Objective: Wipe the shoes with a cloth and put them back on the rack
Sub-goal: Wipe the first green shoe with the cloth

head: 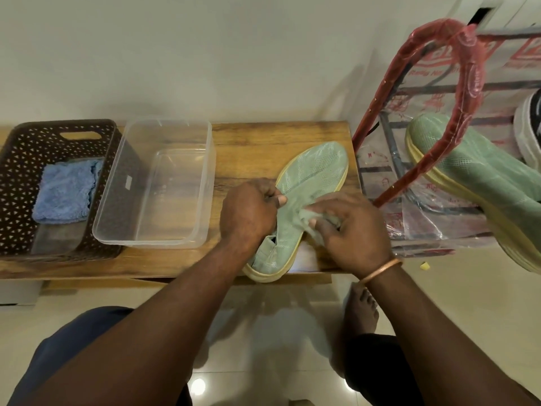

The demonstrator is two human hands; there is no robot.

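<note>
A light green mesh shoe with a yellow sole lies on the low wooden table, toe pointing away from me. My left hand grips its left side near the middle. My right hand pinches a small greenish cloth and presses it on the shoe's upper. The matching green shoe rests on the rack at the right, beside a dark shoe with a white sole at the frame's edge.
A clear plastic tub stands left of the shoe. Further left a brown perforated basket holds a folded blue cloth. The rack is wrapped in clear and red plastic. My bare foot stands on the glossy tiled floor.
</note>
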